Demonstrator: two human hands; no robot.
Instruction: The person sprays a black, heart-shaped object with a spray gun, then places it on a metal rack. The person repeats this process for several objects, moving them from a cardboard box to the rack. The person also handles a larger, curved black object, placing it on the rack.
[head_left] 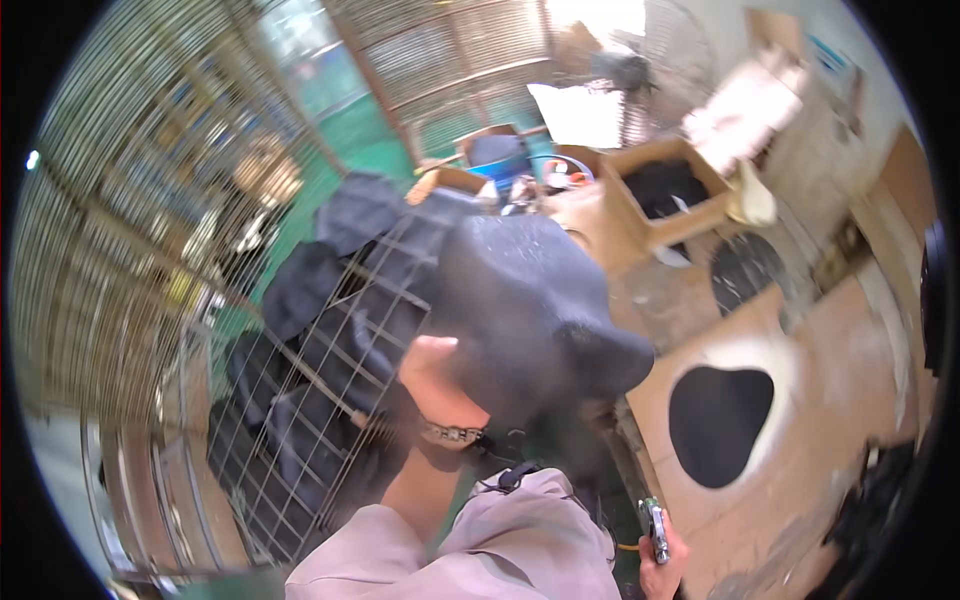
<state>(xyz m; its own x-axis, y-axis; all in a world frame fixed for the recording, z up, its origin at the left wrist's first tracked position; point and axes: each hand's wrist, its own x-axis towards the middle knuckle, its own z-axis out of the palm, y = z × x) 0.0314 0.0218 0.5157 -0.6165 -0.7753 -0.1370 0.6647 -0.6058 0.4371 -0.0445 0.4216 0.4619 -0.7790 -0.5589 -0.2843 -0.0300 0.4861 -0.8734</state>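
Note:
A large, curved dark grey moulded pad (530, 310) is held up in front of me, slightly blurred. My left hand (440, 385), with a banded bracelet or watch at the wrist, is closed on its near left edge; the thumb shows and the other fingers are hidden behind the pad. At the lower right, away from the pad, my right hand (663, 570) is wrapped round a small silver spray gun (655, 528). A yellow hose (628, 547) runs close to the gun.
On my left, several similar dark pads (305, 285) lie on a wire rack (300, 470). A cardboard sheet (820, 400) at the right bears a dark rounded patch (720, 425) with a pale border. Beyond stand an open carton (650, 225), a blue container (505, 172) and a fan (675, 50).

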